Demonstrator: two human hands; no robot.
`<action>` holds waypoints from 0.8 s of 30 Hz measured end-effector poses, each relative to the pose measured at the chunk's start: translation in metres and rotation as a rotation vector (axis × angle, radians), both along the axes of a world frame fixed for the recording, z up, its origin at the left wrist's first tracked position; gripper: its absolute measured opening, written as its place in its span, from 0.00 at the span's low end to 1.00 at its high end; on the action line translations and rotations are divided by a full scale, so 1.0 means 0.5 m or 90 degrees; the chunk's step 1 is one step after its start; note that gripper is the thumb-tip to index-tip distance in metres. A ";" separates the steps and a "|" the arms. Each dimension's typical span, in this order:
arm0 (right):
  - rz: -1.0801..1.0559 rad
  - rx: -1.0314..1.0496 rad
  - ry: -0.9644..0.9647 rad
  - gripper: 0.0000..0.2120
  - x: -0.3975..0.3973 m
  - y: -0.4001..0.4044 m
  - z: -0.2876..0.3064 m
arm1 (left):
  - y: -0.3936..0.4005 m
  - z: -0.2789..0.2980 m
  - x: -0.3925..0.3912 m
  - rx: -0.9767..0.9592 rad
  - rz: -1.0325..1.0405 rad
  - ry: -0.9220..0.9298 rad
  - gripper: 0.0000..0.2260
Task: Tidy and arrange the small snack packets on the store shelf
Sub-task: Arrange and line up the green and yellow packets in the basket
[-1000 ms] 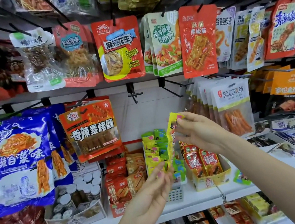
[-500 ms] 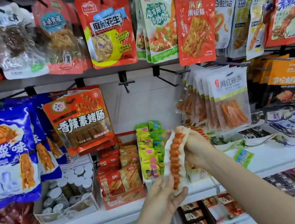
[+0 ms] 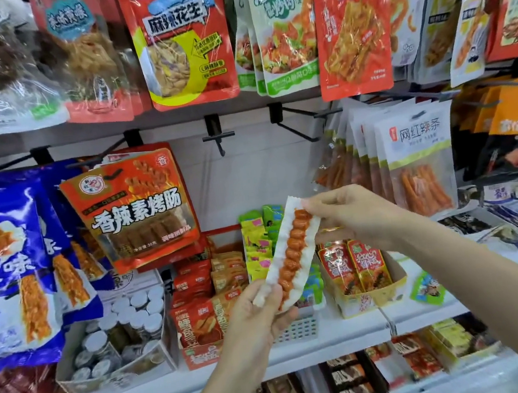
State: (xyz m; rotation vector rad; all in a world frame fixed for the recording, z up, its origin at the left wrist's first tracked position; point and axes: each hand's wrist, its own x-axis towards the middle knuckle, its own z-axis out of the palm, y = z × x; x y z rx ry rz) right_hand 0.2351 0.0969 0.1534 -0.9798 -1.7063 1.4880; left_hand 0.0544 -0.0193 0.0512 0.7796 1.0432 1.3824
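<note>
1. A white store shelf [image 3: 332, 338] runs across the aisle display, lit evenly and brightly.
2. A pale back panel [image 3: 248, 171] shows behind the grip, between the hanging goods.
3. Above the grip, black peg hooks [image 3: 219, 136] jut from a grey rail [image 3: 177, 116].
4. A lower white shelf edge [image 3: 497, 376] sits below and right.
</note>
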 end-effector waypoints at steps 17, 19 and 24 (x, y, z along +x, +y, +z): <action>-0.453 0.509 -0.394 0.14 0.004 0.133 -0.039 | 0.350 0.041 -0.072 0.226 0.127 0.680 0.12; -0.453 0.503 -0.435 0.12 0.000 0.151 -0.055 | 0.394 0.033 -0.059 0.273 0.043 0.818 0.13; -0.467 0.506 -0.473 0.10 -0.018 0.190 -0.096 | 0.469 0.006 -0.042 0.206 -0.219 1.138 0.26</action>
